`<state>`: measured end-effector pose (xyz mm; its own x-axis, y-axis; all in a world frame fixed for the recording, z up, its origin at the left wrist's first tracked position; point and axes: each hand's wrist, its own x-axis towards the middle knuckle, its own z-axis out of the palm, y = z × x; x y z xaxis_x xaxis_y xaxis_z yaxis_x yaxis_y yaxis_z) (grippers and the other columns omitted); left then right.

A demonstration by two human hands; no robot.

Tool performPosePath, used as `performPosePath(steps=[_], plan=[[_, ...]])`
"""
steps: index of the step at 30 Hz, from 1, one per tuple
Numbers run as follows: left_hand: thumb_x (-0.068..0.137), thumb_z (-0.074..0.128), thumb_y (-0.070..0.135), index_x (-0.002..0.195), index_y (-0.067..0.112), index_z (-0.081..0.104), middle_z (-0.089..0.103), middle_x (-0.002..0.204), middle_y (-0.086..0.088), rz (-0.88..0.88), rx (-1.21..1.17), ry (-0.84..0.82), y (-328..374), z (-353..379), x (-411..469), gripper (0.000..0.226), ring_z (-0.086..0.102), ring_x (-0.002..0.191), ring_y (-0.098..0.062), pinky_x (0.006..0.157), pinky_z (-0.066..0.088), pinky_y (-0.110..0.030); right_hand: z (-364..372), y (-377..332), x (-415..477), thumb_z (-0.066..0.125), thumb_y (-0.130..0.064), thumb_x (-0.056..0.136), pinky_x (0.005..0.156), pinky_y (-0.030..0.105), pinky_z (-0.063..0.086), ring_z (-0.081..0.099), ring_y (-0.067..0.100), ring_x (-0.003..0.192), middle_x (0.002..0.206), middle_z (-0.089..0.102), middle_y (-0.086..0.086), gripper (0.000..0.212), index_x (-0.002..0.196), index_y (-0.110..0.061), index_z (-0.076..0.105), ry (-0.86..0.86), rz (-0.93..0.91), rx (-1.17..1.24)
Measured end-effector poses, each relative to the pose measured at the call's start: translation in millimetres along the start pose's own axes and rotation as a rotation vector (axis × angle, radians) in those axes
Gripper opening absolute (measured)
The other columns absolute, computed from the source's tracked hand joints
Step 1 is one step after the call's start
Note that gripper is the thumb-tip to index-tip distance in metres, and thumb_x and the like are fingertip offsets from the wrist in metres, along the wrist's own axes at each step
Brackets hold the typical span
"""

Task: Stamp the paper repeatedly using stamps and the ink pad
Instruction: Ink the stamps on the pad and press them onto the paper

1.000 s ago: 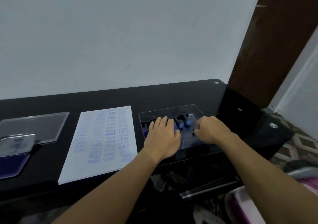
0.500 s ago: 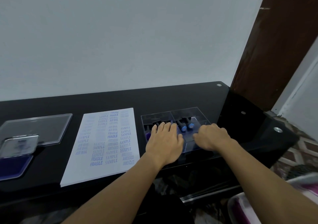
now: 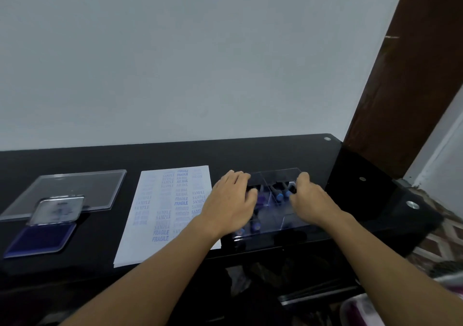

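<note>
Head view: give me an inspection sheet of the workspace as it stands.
Surface: black glossy table.
Job's things: paper bearing many blue stamp marks, in the middle; open ink pad at far left; clear box of blue-tipped stamps at right.
Clutter: clear flat lid behind the ink pad.
Grippers: left hand grips the clear box's left side, right hand its right side.
Cables: nothing seen.
Surroundings: white wall behind, brown door frame at right.

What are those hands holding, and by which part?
The clear stamp box: the left hand grips its left wall, the right hand its right wall. Whether either also pinches a stamp inside cannot be told.
</note>
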<state>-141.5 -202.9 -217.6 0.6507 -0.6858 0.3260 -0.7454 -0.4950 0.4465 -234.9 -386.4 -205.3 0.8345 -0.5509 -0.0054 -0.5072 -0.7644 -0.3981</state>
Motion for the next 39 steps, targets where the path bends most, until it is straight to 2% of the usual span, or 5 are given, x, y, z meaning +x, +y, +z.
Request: performPosePath(steps=[5,16,25,31,39], plan=[[0.103,0.037,0.033,0.135,0.014,0.048,0.052,0.128,0.005,-0.082,0.02,0.018,-26.4,-32.4,-24.8,0.039,0.041,0.121,-0.012,0.104,0.033,-0.026,-5.3,-33.4,-7.7,0.046,-0.014,0.096,0.06,0.04,0.04,0.053,0.026,0.076,0.09,0.057,0.011,0.008,0.097,-0.013,0.038,-0.018,-0.083,0.021],[0.105,0.034,0.037,0.149,0.018,0.036,0.036,0.153,0.005,-0.258,0.075,0.109,-99.6,-105.3,-96.8,0.049,0.028,0.142,-0.011,0.114,0.024,-0.028,20.1,-141.5,-31.6,0.056,-0.014,0.092,0.056,0.032,0.043,0.048,0.018,0.064,0.082,0.059,0.002,0.007,0.086,-0.016,0.053,-0.003,-0.304,0.08],[0.103,0.043,0.032,0.136,0.014,0.049,0.049,0.134,0.003,-0.39,0.087,0.217,-162.5,-151.1,-159.5,0.039,0.041,0.129,-0.016,0.109,0.031,-0.032,62.0,-235.6,-46.7,0.06,-0.021,0.093,0.054,0.027,0.043,0.051,0.015,0.065,0.084,0.059,0.002,0.011,0.089,-0.014,0.053,-0.056,-0.474,0.104],[0.097,0.04,0.035,0.123,0.013,0.056,0.056,0.121,0.003,-0.505,0.11,0.279,-212.5,-173.0,-191.7,0.037,0.048,0.118,-0.018,0.104,0.039,-0.038,97.1,-288.9,-49.8,0.063,-0.018,0.092,0.063,0.029,0.049,0.056,0.017,0.071,0.084,0.059,0.001,0.01,0.091,-0.015,0.053,-0.125,-0.576,0.119],[0.099,0.044,0.037,0.135,0.016,0.051,0.053,0.135,0.0,-0.703,0.102,0.283,-285.1,-187.2,-231.8,0.042,0.043,0.131,-0.019,0.108,0.039,-0.039,148.7,-344.4,-52.2,0.049,-0.025,0.1,0.065,0.036,0.049,0.058,0.021,0.074,0.084,0.059,0.005,0.013,0.093,-0.015,0.049,-0.245,-0.662,0.116]])
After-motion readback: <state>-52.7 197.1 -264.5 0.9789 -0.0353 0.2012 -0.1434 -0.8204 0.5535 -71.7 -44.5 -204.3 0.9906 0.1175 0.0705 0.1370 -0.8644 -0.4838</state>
